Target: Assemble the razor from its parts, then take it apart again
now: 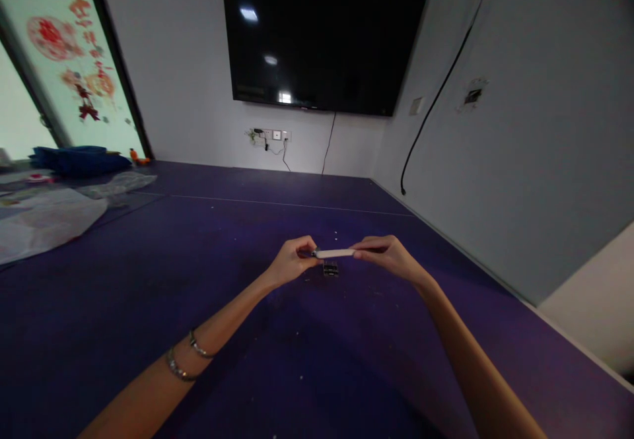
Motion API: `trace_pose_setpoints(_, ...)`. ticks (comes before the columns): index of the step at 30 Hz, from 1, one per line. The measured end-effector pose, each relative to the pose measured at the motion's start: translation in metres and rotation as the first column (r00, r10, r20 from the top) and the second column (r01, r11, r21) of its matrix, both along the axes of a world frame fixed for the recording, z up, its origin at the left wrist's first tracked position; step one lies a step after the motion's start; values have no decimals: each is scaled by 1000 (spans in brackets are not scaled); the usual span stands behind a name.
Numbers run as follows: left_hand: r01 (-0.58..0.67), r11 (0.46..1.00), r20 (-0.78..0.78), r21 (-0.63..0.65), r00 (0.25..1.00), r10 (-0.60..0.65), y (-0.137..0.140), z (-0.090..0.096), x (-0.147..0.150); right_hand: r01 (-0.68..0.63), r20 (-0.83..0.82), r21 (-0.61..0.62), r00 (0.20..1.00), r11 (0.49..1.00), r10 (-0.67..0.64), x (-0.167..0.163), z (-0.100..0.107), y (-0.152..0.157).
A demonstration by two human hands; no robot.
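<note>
Between my hands spans a thin, pale, flat strip [335, 253], seen almost edge-on and held level above the purple surface. My left hand [293, 260] pinches its left end, where a small dark, metallic-looking bit [315, 253] shows by the fingertips. At the other end, the thumb and fingers of my right hand [389, 255] are closed on the strip. Just beneath it, a small black block-like piece [331, 269] with lighter marks rests on the surface. What kind of thing the strip is, I cannot make out.
Tiny white specks dot the purple surface [208, 313]. Clear plastic sheeting [54, 218] and a dark blue cloth bundle [79, 160] lie at the far left. A black cable [436, 99] hangs down the right wall; a television [327, 36] is mounted ahead.
</note>
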State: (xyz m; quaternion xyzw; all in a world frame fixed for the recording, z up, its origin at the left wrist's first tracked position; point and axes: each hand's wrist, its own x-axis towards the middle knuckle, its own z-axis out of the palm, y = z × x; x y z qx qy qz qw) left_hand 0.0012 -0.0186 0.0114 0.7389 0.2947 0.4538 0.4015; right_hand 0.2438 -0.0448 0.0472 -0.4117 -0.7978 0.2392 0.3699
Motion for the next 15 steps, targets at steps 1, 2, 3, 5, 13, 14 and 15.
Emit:
trace_pose_setpoints(1, 3, 1000, 3, -1, 1000, -3, 0, 0, 0, 0, 3, 0, 1000, 1000, 0, 0, 0, 0)
trace_pose_setpoints(2, 6, 1000, 8, -1, 1000, -6, 1, 0, 0, 8, -1, 4, 1000, 1000, -8, 0, 0, 0)
trace_pose_setpoints(3, 9, 1000, 12, 3, 1000, -9, 1, -1, 0, 20, -9, 10, 1000, 1000, -20, 0, 0, 0)
trace_pose_setpoints(5, 12, 1000, 16, 12, 1000, -12, 3, -2, -1, 45, -25, 24, 999, 999, -44, 0, 0, 0)
trace_pose_setpoints(13, 11, 1000, 12, 4, 1000, -12, 3, -3, 0, 51, -8, 29, 999, 998, -50, -4, 4, -4)
trace_pose_setpoints(14, 9, 1000, 9, 5, 1000, -9, 2, -3, 0, 79, -18, 32, 997, 996, -79, -4, 4, -4)
trace_pose_setpoints(15, 5, 1000, 6, 6, 1000, -5, 2, -2, 0, 106, -28, 35, 994, 994, -105, -4, 4, -4)
